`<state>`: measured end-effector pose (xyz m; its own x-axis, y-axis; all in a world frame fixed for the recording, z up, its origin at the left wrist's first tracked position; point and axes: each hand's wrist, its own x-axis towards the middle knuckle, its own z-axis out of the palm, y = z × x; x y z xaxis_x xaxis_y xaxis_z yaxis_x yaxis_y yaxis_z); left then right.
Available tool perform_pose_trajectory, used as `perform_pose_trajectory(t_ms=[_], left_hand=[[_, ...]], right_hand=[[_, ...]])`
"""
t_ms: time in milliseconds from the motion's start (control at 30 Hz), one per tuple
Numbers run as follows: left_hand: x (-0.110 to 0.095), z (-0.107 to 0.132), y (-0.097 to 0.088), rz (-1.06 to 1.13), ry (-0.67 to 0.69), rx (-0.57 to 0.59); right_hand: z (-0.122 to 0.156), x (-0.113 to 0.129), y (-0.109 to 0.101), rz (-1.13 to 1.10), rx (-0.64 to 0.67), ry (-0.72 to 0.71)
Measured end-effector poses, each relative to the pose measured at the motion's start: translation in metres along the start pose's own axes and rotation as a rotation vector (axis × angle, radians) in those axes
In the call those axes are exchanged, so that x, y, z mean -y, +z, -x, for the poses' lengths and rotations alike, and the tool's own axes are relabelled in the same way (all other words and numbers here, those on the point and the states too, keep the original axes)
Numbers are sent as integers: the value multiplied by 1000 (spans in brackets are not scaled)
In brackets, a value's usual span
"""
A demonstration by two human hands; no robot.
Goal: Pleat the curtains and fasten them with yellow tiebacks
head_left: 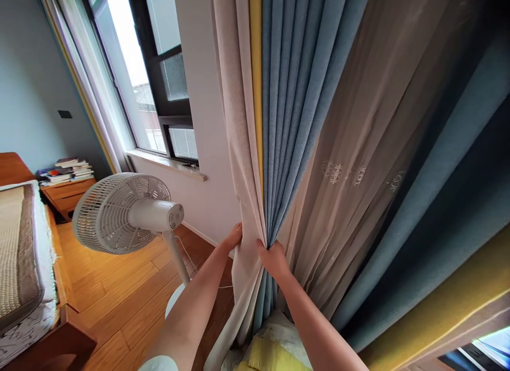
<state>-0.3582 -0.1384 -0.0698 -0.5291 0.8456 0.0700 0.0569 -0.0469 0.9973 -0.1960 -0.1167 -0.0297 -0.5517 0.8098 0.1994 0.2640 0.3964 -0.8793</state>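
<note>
A long curtain [292,94] hangs in front of me, with blue pleats, a narrow yellow stripe and a beige edge panel. My right hand [274,258] is closed around the gathered blue folds, squeezing them into a narrow bunch. On the left, my left hand [235,236] grips the edge of the beige panel, its fingertips partly hidden behind the cloth. Below both hands the curtain falls loosely toward a yellow cloth item [266,355] and pale fabric at the bottom of the view.
A white standing fan [155,214] stands left of my arms on the wooden floor [119,286]. Sheer curtains [350,163] and another blue curtain [438,163] hang to the right. A bed [24,254], a nightstand [71,193] with books and a window [159,94] lie further left.
</note>
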Motion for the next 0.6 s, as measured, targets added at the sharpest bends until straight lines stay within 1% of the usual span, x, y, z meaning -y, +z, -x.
perform_pose_trajectory(t_ms=[100,167,200,300,367,400,433,467,533,567,600], left_hand=[[4,8,-5,25,-32,153],[6,11,-7,41,-59,225],[6,12,-6,48,-66,242],[5,14,-3,66,-41,205],[1,16,1,54,-13,160],[-1,19,3,25,11,119],[-3,23,6,-25,42,45],[-5,28,9,-94,84,-74],[-8,41,16,-252,192,-377],[-8,48,21,-319,243,-494],[-8,56,26,-368,284,-549]], right_hand=[[0,-2,-6,-87,68,15],[0,-4,-11,-179,139,13],[0,-5,-13,-215,170,8],[0,-11,-17,-285,228,8],[0,-14,-17,-319,213,31],[0,-15,-16,-326,188,49],[-1,-16,-15,-322,161,64],[-1,-16,-14,-306,141,76],[-3,-16,-13,-258,126,80],[-4,-17,-12,-233,133,70],[-4,-17,-12,-208,148,48]])
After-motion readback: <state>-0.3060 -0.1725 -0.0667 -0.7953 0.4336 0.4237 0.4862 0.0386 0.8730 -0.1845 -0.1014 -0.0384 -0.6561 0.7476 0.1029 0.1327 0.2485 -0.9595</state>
